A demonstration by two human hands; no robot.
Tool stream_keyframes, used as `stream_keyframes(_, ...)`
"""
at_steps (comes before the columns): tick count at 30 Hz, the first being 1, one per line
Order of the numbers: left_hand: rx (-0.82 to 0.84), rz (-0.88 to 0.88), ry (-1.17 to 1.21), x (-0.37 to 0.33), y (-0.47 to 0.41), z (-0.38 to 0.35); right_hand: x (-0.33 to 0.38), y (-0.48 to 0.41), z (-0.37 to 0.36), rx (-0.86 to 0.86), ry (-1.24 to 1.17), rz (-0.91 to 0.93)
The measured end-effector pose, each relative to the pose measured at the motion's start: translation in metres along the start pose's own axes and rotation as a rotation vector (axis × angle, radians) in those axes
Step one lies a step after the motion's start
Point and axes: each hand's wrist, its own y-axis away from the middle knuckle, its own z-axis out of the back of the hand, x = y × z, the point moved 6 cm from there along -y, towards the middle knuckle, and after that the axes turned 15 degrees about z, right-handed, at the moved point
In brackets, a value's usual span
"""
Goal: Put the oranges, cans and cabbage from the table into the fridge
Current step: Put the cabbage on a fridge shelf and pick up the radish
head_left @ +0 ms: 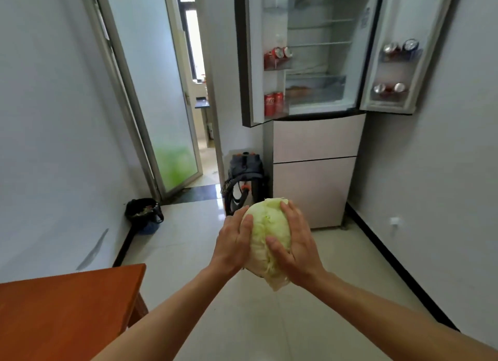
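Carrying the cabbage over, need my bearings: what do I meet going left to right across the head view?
Wooden table → black bin → left hand → cabbage, gripped by both hands → right hand → cans in the open right door. The vacuum cleaner and left door overlap these, so omitted.

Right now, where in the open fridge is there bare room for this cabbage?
The wire shelves in the middle look bare; the cabbage could go there. Crowded: cans sit in the left door bins and right door bins. Drawer contents unclear.
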Motion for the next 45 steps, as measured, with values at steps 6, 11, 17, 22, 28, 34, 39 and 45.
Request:
stream_keyframes(6, 0.142, -0.095, 0.006, -0.031, -0.121, -0.097, -0.124, -0.05, 0.033, -0.063, 0.127, -0.065)
stream_keyframes(11, 0.229, -0.201, -0.018, -0.083, -0.219, -0.154, -0.207, -0.111, 0.061, -0.137, 0.189, -0.12)
stream_keyframes(17, 0.337, -0.299, -0.028, -0.144, -0.315, -0.241, -0.304, -0.166, 0.113, -0.237, 0.263, -0.177)
stream_keyframes(22, 0.36, -0.327, 0.005, -0.181, -0.389, -0.33, -0.404, -0.201, 0.155, -0.265, 0.312, -0.184)
stream_keyframes(28, 0.336, -0.29, 0.036, -0.227, -0.489, -0.428, -0.535, -0.261, 0.207, -0.226, 0.295, -0.194)
stream_keyframes(34, 0.236, -0.301, 0.063, -0.285, -0.581, -0.456, -0.615, -0.352, 0.231, -0.193, 0.24, -0.111)
stream_keyframes(39, 0.175, -0.281, 0.055, -0.317, -0.672, -0.471, -0.678, -0.433, 0.233, -0.206, 0.22, -0.029)
stream_keyframes(45, 0.102, -0.316, 0.112, -0.361, -0.787, -0.482, -0.758, -0.536, 0.226, -0.242, 0.233, 0.031)
